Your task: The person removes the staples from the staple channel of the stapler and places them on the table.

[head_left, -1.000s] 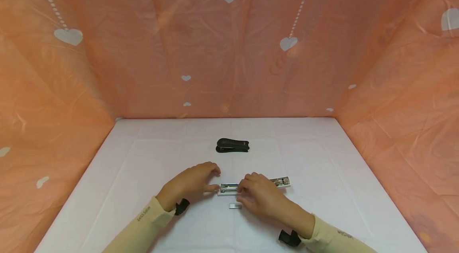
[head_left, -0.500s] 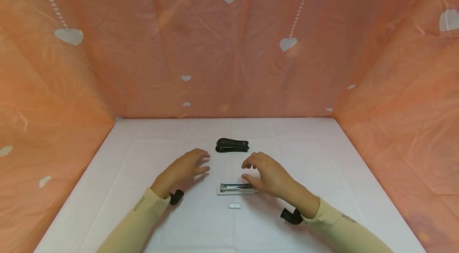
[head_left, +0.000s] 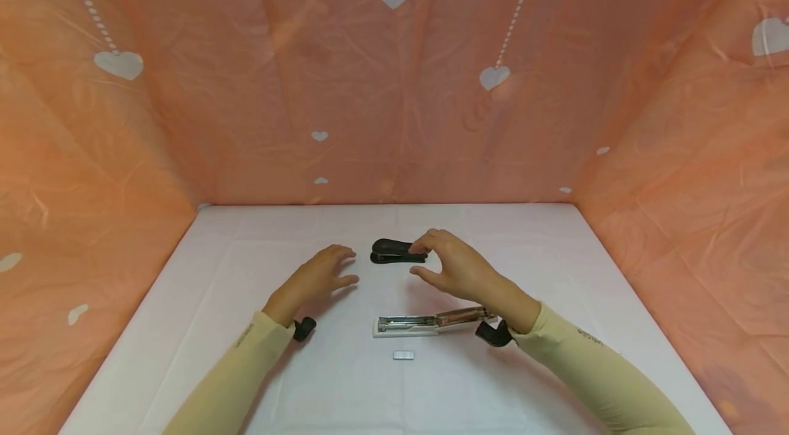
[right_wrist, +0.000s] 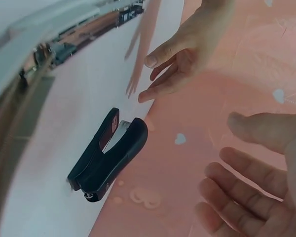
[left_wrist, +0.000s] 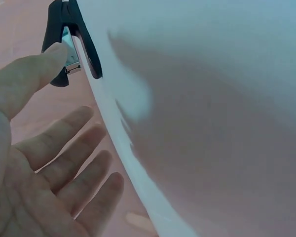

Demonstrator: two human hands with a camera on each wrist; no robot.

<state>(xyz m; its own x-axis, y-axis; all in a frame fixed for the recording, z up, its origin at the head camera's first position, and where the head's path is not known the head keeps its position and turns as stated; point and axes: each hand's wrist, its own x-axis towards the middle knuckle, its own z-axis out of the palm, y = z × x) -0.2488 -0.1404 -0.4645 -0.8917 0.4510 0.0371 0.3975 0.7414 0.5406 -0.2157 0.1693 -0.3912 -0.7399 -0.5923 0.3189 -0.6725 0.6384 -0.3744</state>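
A black stapler (head_left: 392,251) lies on the far part of the white table. To its left, my left hand (head_left: 314,281) hovers with fingers spread and nothing in them; the left wrist view shows the fingers (left_wrist: 71,148) apart from one another. My right hand (head_left: 459,267) is just over the stapler's right end, thumb and fingers parted. In the right wrist view a gap shows between its fingers (right_wrist: 241,197) and the black stapler (right_wrist: 111,155). Nearer me lies a white stapler (head_left: 407,327), unfolded, its metal channel exposed. My right wrist partly covers its right end.
A small strip of staples (head_left: 403,355) lies in front of the white stapler. An orange curtain (head_left: 394,113) with pale hearts walls the white table (head_left: 259,229) at the back and both sides. Black wrist cameras (head_left: 305,329) sit under both wrists.
My right hand has left the white stapler and moved away from me to the black one. My left hand has drawn back left and farther out. The staplers and the staples stay put.
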